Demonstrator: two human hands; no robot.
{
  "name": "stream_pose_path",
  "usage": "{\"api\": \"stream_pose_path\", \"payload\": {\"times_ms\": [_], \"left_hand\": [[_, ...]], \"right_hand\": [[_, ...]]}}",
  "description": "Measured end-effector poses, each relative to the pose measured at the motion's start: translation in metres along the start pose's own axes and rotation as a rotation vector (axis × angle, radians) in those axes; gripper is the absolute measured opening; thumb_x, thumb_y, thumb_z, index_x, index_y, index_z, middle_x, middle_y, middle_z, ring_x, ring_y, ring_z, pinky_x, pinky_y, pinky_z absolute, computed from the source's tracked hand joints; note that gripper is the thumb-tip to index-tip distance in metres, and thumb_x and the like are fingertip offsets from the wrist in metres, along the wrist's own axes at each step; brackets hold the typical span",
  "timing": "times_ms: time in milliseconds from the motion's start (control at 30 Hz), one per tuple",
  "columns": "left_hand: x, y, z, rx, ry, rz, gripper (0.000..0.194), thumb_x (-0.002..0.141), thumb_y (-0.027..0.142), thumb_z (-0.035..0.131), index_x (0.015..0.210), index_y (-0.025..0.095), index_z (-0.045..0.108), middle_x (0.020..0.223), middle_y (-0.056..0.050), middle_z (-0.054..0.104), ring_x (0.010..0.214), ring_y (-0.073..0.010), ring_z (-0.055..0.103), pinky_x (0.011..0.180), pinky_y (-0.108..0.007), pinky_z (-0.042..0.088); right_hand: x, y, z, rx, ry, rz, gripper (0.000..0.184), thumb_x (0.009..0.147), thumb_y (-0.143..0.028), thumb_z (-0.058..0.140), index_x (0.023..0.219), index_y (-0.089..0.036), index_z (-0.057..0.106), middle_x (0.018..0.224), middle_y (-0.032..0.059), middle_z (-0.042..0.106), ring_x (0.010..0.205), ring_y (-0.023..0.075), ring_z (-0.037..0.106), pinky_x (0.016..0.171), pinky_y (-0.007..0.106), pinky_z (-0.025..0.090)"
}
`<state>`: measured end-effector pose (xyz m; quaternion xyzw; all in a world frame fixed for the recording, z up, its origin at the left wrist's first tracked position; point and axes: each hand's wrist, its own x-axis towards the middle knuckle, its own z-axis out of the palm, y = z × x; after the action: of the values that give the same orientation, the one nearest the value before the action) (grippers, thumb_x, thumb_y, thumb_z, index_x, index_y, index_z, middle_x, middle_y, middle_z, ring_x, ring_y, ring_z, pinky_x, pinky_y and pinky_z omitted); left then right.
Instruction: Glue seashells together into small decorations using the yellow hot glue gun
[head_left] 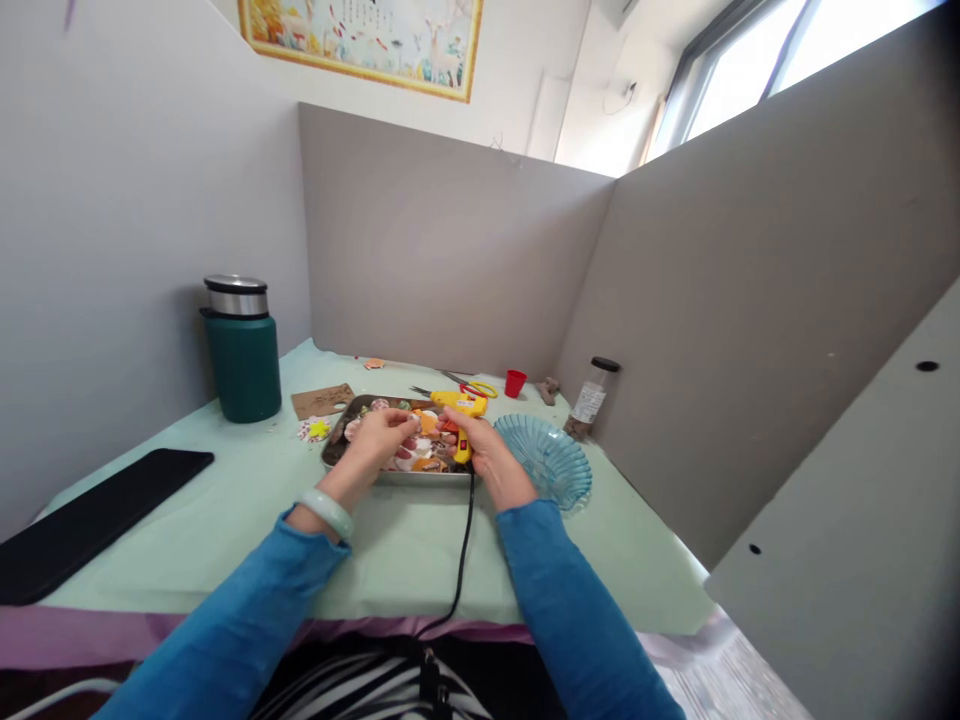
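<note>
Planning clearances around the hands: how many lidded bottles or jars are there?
2: the teal flask by the left partition, and the black-lidded clear jar on the right, beyond the blue fluted dish.

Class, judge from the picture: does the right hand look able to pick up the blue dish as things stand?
Probably not straight away: the right hand is holding the glue gun. The way itself looks free, though, since the blue dish lies right beside that hand.

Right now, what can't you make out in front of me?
Head view:
What, if anything, the left hand holds: too small.
Parts of the yellow glue gun: covered by the right hand.
Print on the jar label: too small.
Top of the framed picture: cut off by the upper edge.
</note>
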<state>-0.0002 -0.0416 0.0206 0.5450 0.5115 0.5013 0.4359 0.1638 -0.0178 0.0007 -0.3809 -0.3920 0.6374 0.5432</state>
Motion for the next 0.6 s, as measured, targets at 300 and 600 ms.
{"api": "stream_pose_path", "payload": {"times_ms": [300, 600], "left_hand": [[0.027, -0.012, 0.018, -0.068, -0.124, 0.157, 0.034, 0.063, 0.036, 0.076, 0.085, 0.012, 0.07, 0.065, -0.001, 0.065, 0.046, -0.0102, 0.053, 0.047, -0.023, 0.045], [0.027, -0.026, 0.014, -0.048, -0.137, 0.195, 0.043, 0.067, 0.029, 0.073, 0.106, 0.01, 0.071, 0.064, -0.001, 0.066, 0.046, -0.0114, 0.054, 0.048, -0.023, 0.045]], "right_hand": [[-0.001, 0.007, 0.014, 0.004, 0.134, -0.192, 0.023, 0.062, -0.025, 0.078, 0.077, -0.016, 0.063, 0.062, -0.0029, 0.06, 0.044, 0.0054, 0.046, 0.038, 0.017, 0.036], [0.0, 0.01, 0.013, -0.113, 0.139, -0.197, 0.022, 0.062, -0.024, 0.076, 0.075, -0.017, 0.06, 0.051, -0.0063, 0.051, 0.042, 0.0061, 0.043, 0.038, 0.017, 0.034]]}}
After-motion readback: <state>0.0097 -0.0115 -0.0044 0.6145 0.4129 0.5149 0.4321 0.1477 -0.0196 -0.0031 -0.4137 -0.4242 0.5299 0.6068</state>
